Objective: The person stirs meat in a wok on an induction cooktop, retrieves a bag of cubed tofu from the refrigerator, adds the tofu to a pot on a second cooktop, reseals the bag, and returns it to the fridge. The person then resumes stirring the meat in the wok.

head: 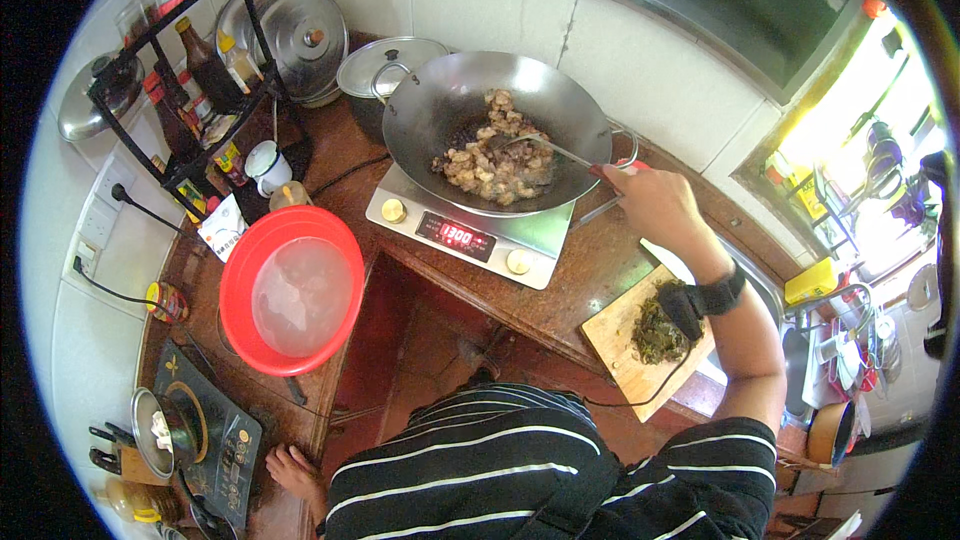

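My right hand (pixel 651 199) grips the red-ended handle of a metal spatula (pixel 551 146). The blade of the spatula is among browned chunks of meat (pixel 487 169) in a large steel wok (pixel 424 116). Beneath the wok is a silver electric cooktop (pixel 397 229) with two gold knobs and a lit display. On the counter's edge at the lower left rests my left hand (pixel 291 469), holding nothing, fingers slightly apart. Close by it lies a black induction plate (pixel 229 457), where a small pan (pixel 154 431) with a glass lid stands.
A red plastic basin (pixel 234 307) of cloudy water sits left of the cooktop. Behind it rises a black rack (pixel 120 135) of sauce bottles. Under my right forearm, a wooden cutting board (pixel 611 322) bears chopped greens (pixel 645 334). A sink (pixel 757 277) lies beyond.
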Tool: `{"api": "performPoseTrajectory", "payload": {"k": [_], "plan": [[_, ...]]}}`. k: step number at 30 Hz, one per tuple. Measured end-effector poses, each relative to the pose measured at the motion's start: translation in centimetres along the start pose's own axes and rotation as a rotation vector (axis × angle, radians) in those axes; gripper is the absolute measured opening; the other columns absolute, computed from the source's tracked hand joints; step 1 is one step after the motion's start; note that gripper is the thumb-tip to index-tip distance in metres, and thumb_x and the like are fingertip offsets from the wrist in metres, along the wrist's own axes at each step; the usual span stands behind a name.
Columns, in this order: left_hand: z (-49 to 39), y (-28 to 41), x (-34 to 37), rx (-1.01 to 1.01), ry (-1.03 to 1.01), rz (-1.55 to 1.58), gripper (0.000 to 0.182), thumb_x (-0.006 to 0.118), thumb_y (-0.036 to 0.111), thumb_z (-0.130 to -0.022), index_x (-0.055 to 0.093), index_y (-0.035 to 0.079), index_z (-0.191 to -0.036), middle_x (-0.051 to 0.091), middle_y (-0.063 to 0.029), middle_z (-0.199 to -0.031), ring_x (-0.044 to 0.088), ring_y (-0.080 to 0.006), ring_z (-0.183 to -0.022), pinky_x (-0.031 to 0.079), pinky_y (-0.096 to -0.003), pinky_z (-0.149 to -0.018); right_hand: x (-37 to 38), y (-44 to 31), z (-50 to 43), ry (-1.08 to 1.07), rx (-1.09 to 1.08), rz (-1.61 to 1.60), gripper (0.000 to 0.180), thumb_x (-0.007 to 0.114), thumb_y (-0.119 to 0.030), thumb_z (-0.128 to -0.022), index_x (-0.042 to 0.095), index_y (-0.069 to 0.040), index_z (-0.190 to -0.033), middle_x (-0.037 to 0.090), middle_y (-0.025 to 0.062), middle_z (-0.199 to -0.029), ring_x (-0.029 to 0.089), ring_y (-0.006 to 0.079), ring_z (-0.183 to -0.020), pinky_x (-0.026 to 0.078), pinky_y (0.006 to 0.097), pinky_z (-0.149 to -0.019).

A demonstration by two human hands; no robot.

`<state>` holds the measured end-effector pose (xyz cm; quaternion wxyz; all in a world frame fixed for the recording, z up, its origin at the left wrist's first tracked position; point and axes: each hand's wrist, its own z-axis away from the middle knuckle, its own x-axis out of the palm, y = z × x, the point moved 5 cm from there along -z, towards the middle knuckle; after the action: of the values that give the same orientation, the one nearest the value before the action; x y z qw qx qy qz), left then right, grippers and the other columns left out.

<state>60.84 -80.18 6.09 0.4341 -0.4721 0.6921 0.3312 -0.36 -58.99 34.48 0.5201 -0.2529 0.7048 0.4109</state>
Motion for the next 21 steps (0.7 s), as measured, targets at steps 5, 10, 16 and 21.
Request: {"api": "performPoseTrajectory", "payload": {"k": [5,10,16,21], "plan": [[0.2,0.1,0.0,-0.007,0.023,-0.017,0.028,0.045,0.025,-0.096,0.056,0.001,-0.103,0.052,-0.0191,-0.099,0.05,-0.0387,-0.092,0.04,-0.0472,-0.076,-4.5,0.1,5.5,-0.001,-0.043,-0.05,0.041,0.055,-0.011,-0.083,0.056,-0.014,-0.124,0.063,0.012,-0.07,0.064,0.0307,-0.066,0.049,0.0429,-0.057],[0.2,-0.3,0.4,-0.032,0.005,-0.038,0.029,0.045,0.026,-0.096,0.056,0.0,-0.105,0.052,-0.02,-0.099,0.05,-0.0399,-0.092,0.04,-0.0475,-0.076,-3.9,-2.0,7.8,-0.15,-0.018,-0.122,0.045,0.052,-0.009,-0.082,0.054,-0.009,-0.127,0.063,0.0155,-0.072,0.064,0.0314,-0.066,0.05,0.043,-0.057],[0.3,-0.6,0.7,-0.022,-0.011,-0.05,0.028,0.045,0.026,-0.096,0.056,0.001,-0.104,0.052,-0.0199,-0.099,0.05,-0.04,-0.092,0.04,-0.0474,-0.076,1.2,-4.7,4.2,-0.034,-0.011,-0.003,0.048,0.053,-0.007,-0.082,0.049,-0.008,-0.13,0.062,0.0132,-0.071,0.065,0.0272,-0.066,0.051,0.0396,-0.055],[0.3,-0.7,0.8,-0.034,-0.021,-0.04,0.028,0.045,0.027,-0.096,0.056,0.002,-0.102,0.052,-0.0189,-0.1,0.05,-0.039,-0.093,0.041,-0.0468,-0.077,1.7,-3.8,1.6,0.109,0.012,-0.056,0.042,0.056,-0.008,-0.081,0.052,-0.007,-0.122,0.063,0.0126,-0.068,0.065,0.0271,-0.063,0.051,0.0378,-0.051]]}}
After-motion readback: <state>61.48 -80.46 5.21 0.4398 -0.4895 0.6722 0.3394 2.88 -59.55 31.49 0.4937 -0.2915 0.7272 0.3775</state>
